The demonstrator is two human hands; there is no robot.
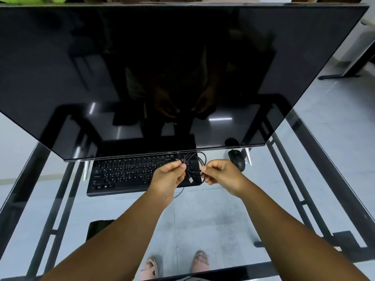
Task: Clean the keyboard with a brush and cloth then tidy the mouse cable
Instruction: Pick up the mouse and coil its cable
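Mouse cable (pixel 195 159), thin and black, is gathered into several loose loops held up above the right end of the keyboard (pixel 129 173), between the two hands. The left hand (pixel 169 175) is closed around one side of the coil, thumb and fingertips pinched together on the strands, with the USB plug (pixel 190 179) hanging just below its fingers. The right hand (pixel 221 174) pinches the other side of the loops between thumb and forefinger, its remaining fingers curled in toward the palm. One strand drops from the left hand and curves down past the near edge of the keyboard.

The keyboard lies on a glass counter (pixel 213 209), its far edge tucked under a large dark monitor (pixel 162 67) that leans over it. The mouse (pixel 237 160) sits to the right of the keyboard, partly covered by the monitor's lower edge and by the right hand. How the cable runs to the mouse cannot be made out. The key legends are too small to read. Through the glass, sandalled feet (pixel 176 264) show on the floor, and a dark object at the near left is half hidden behind the left forearm.
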